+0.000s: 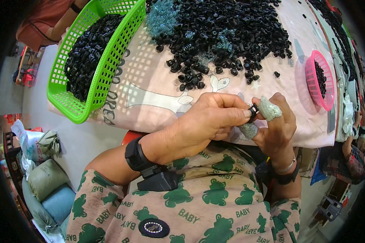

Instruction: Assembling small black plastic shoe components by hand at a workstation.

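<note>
Fingers of the left hand (pixel 209 121) are curled inward, with thumb and forefinger pressed together on a small black ring-shaped part (pixel 253 110); the remaining fingers are folded beneath. The same part is met from the other side by the right hand (pixel 276 127), whose fingertips are sheathed in grey knitted finger cots (pixel 269 108); thumb and forefinger are closed on the part, the other fingers bent loosely behind. The part is held between both hands, just above the near edge of a table covered by a pale pink printed cloth (pixel 158 91). A large heap of black parts (pixel 223 32), mixed with small metal springs (pixel 163 16), is spread on the cloth well beyond the hands. A green plastic basket (pixel 105 69) filled with black parts stands at the left, a pink basket (pixel 318 81) at the right. Black straps are worn on both wrists
</note>
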`<control>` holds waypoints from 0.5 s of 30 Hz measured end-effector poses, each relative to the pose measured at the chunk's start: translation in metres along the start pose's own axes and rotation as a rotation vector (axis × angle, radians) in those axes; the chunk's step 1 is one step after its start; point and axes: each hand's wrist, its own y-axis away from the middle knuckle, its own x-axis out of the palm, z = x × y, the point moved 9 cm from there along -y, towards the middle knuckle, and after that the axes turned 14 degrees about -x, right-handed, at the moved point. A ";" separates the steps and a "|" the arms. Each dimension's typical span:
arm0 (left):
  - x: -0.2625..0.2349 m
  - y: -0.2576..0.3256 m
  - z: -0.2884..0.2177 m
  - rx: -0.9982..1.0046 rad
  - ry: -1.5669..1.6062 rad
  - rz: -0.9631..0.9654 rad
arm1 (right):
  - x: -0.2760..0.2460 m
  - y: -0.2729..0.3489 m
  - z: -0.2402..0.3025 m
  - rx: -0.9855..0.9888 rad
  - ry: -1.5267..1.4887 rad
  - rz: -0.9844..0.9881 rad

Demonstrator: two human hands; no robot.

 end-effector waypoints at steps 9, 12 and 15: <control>-0.001 -0.003 0.002 0.012 0.088 0.108 | 0.004 0.001 0.004 0.000 -0.026 0.012; -0.001 -0.001 -0.002 0.020 0.040 0.063 | 0.002 -0.001 0.008 -0.014 0.003 -0.023; -0.003 -0.003 -0.003 0.024 -0.027 0.023 | 0.004 -0.002 -0.001 0.059 -0.072 0.035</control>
